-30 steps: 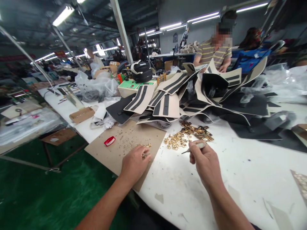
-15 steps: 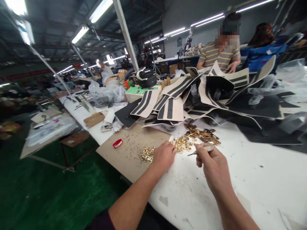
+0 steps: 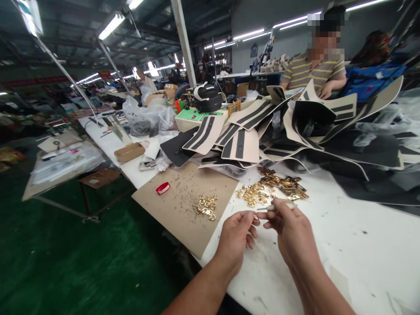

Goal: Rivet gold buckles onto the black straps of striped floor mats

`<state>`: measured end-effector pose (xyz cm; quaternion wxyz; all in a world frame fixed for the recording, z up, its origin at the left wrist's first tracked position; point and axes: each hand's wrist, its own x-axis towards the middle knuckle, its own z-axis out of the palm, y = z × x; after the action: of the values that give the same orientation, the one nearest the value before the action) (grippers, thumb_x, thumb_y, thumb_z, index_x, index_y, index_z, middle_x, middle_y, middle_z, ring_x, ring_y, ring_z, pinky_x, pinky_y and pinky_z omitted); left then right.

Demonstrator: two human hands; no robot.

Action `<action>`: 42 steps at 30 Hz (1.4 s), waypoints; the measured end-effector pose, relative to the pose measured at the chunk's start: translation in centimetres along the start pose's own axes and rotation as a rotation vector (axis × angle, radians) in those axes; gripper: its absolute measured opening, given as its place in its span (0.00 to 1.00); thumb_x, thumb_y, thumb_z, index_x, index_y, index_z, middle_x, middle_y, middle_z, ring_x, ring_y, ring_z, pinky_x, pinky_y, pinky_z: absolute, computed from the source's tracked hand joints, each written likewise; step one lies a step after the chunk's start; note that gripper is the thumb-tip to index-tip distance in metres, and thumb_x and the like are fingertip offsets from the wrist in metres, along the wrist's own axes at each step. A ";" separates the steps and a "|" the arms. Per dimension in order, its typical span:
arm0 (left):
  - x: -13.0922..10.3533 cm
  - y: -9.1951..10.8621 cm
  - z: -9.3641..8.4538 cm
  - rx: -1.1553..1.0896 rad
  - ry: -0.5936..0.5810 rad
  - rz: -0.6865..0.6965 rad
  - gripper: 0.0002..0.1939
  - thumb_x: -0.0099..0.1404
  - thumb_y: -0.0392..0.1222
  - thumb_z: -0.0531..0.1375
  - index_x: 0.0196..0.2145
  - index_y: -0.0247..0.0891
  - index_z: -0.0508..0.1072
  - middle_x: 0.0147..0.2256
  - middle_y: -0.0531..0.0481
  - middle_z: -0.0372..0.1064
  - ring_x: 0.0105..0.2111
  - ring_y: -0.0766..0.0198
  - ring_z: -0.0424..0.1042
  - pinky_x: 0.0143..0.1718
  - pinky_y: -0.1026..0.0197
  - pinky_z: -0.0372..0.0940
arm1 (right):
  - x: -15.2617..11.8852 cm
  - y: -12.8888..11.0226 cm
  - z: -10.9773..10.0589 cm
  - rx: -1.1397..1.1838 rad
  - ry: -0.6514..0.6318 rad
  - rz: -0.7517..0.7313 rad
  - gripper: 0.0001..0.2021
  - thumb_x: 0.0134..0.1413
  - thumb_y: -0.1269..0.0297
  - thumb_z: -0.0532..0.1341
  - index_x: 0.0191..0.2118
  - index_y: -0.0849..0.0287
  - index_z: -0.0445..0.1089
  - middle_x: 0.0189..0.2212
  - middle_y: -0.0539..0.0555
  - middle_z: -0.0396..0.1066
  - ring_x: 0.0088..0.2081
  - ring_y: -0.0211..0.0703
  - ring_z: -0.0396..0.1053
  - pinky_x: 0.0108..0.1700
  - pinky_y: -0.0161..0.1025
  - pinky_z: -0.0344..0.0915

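Note:
My left hand [image 3: 236,234] pinches a small gold metal fitting [image 3: 256,220] between thumb and forefinger, above the white table. Close beside it, the fingers of my right hand [image 3: 293,227] are closed around a small screwdriver [image 3: 271,208] with a pale handle, its thin shaft pointing left. The right fingertips reach to the gold fitting; whether they touch it I cannot tell. Just beyond my hands lies a loose heap of gold fittings [image 3: 252,194], with dark and gold plates [image 3: 288,186] at its right. A smaller cluster of gold rings [image 3: 206,206] rests on the brown board [image 3: 183,223].
A red-rimmed item [image 3: 163,188] lies on the board among dark crumbs. Beige panels with black strips [image 3: 241,146] are piled across the back. Farther left are a cardboard box [image 3: 129,152] and plastic bags [image 3: 144,113]. A person in a striped shirt [image 3: 315,74] is behind the pile.
My left hand has moved back from the gold heap towards my right hand, now with a gold fitting in its fingers. The right hand still holds the screwdriver. The view has shifted slightly.

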<state>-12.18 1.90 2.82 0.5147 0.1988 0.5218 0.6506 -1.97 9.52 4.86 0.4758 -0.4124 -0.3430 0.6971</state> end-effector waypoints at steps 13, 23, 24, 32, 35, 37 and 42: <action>0.3 0.3 -0.2 -0.024 0.026 0.054 0.20 0.56 0.44 0.72 0.45 0.32 0.80 0.37 0.44 0.77 0.30 0.65 0.70 0.26 0.65 0.70 | 0.1 0.2 0.0 -0.158 0.000 -0.040 0.20 0.51 0.48 0.73 0.40 0.58 0.72 0.28 0.48 0.72 0.33 0.47 0.78 0.28 0.36 0.73; 0.9 0.4 -1.9 0.622 0.134 0.354 0.10 0.63 0.35 0.64 0.42 0.41 0.83 0.36 0.50 0.75 0.34 0.63 0.73 0.38 0.62 0.67 | -1.3 -0.8 0.6 -0.751 -0.026 -0.248 0.18 0.59 0.44 0.64 0.36 0.56 0.72 0.20 0.48 0.73 0.23 0.41 0.69 0.31 0.38 0.66; 0.9 0.4 -1.9 0.647 0.127 0.367 0.10 0.63 0.34 0.64 0.42 0.41 0.83 0.36 0.50 0.76 0.34 0.63 0.73 0.39 0.61 0.67 | -1.4 -0.8 0.6 -0.772 -0.031 -0.253 0.18 0.60 0.44 0.63 0.36 0.56 0.72 0.20 0.48 0.73 0.23 0.42 0.70 0.31 0.38 0.66; 0.4 1.1 -1.7 0.728 0.110 0.390 0.11 0.63 0.30 0.63 0.40 0.39 0.82 0.35 0.51 0.75 0.33 0.64 0.72 0.36 0.63 0.66 | -1.4 -0.5 0.6 -0.827 -0.060 -0.281 0.16 0.60 0.46 0.63 0.35 0.55 0.72 0.20 0.47 0.73 0.23 0.42 0.70 0.30 0.37 0.65; 0.4 1.3 -1.6 0.739 0.110 0.395 0.11 0.63 0.30 0.63 0.41 0.38 0.82 0.35 0.50 0.75 0.33 0.64 0.72 0.36 0.63 0.66 | -1.5 -0.5 0.6 -0.858 -0.081 -0.313 0.16 0.60 0.46 0.62 0.34 0.54 0.72 0.19 0.47 0.72 0.22 0.42 0.70 0.29 0.37 0.64; 0.4 1.4 -1.5 0.746 0.107 0.393 0.12 0.62 0.29 0.63 0.41 0.38 0.82 0.35 0.50 0.75 0.32 0.64 0.71 0.35 0.63 0.66 | -1.5 -0.4 0.6 -0.888 -0.095 -0.353 0.15 0.61 0.47 0.61 0.34 0.54 0.72 0.20 0.47 0.72 0.22 0.41 0.69 0.28 0.36 0.63; 0.3 1.4 -1.7 0.802 0.087 0.445 0.10 0.64 0.29 0.61 0.39 0.38 0.81 0.34 0.50 0.73 0.34 0.63 0.71 0.36 0.62 0.65 | -1.5 0.1 0.4 -0.939 -0.123 -0.411 0.15 0.61 0.47 0.61 0.34 0.53 0.71 0.20 0.46 0.71 0.23 0.41 0.70 0.29 0.37 0.63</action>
<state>-14.29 1.44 3.34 0.2224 0.4620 0.6982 0.4996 -2.08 8.06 5.36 0.3453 -0.4639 -0.7203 0.3831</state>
